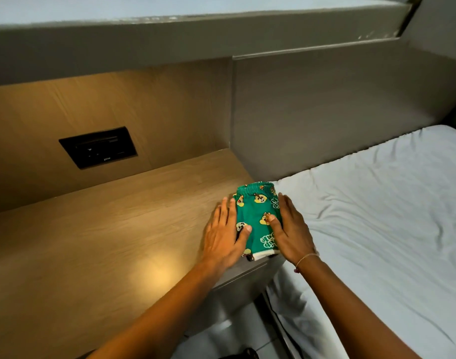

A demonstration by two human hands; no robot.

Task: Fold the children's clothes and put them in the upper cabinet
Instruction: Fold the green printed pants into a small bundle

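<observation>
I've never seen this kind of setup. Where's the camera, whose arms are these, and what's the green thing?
No machine here: the single picture comes from a camera worn on a person's head, looking down at their own arms. The left hand and right hand press flat against either side of folded green shorts with a cartoon print, thumbs on top. The shorts lie on a wooden bedside top, next to a bed with a pale sheet. Nothing is lifted. A black panel sits in the wall behind.

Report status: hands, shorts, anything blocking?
Left hand and right hand open, flanking folded green shorts, thumbs on top. Shorts on wooden counter. No obstruction visible.
</observation>
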